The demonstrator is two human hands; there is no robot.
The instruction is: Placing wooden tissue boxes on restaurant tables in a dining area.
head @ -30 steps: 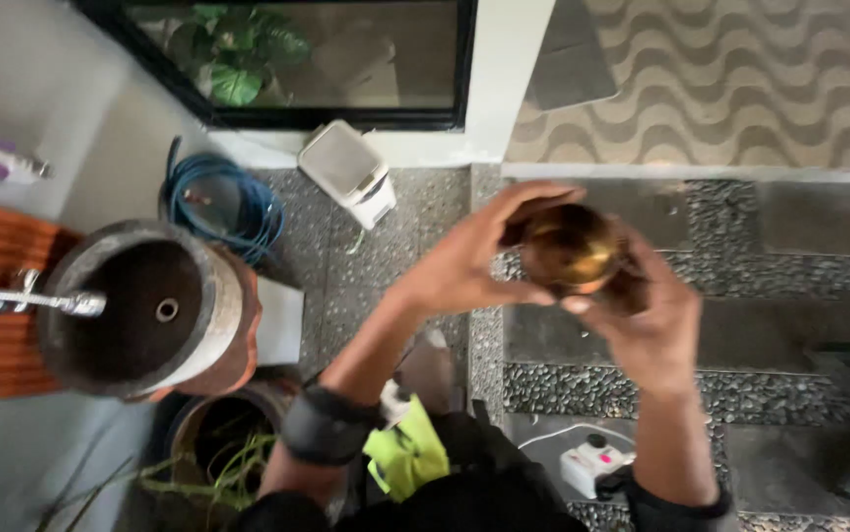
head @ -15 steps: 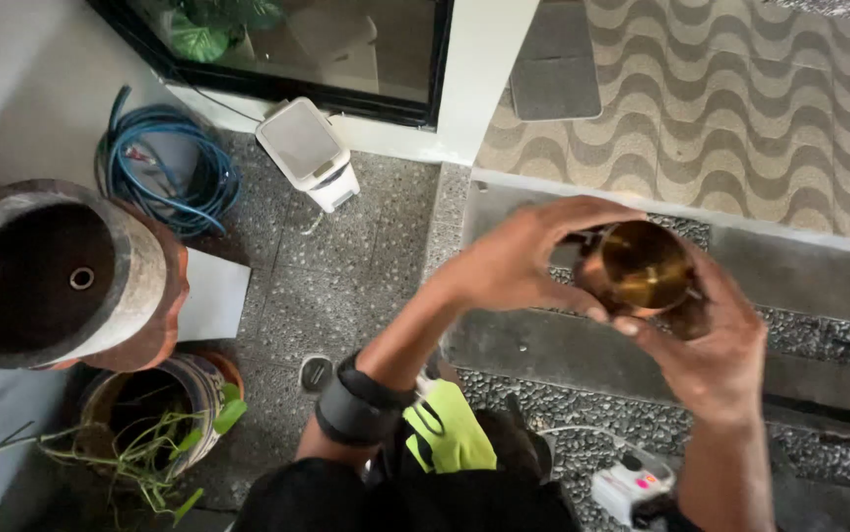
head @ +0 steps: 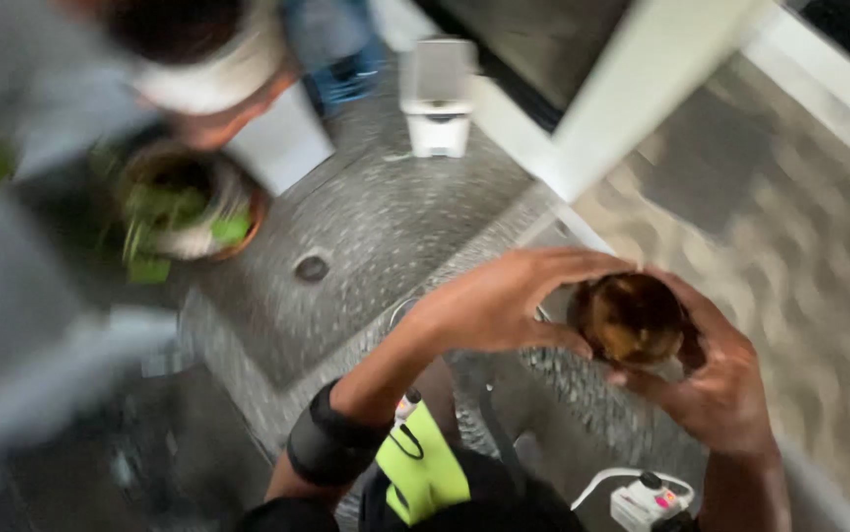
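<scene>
Both my hands hold a round brass-coloured cup [head: 630, 317] in front of me, its open mouth facing up at the camera. My left hand [head: 504, 300] wraps its left side with fingers over the top rim. My right hand [head: 716, 379] cups its right side and underside. A dark band [head: 331, 445] circles my left forearm. The view is blurred by motion.
Speckled grey stone floor [head: 386, 236] with a round drain [head: 312, 267] lies below. A potted plant [head: 179, 207] and a white box-like object [head: 438, 94] stand at the back. A white power strip [head: 647, 502] lies near my feet. A white post [head: 632, 99] runs diagonally.
The view has swung and tilted, so the floor, plant pot and white box shifted right and the scene rotated. My hands still hold the cup, which looks darker inside.
</scene>
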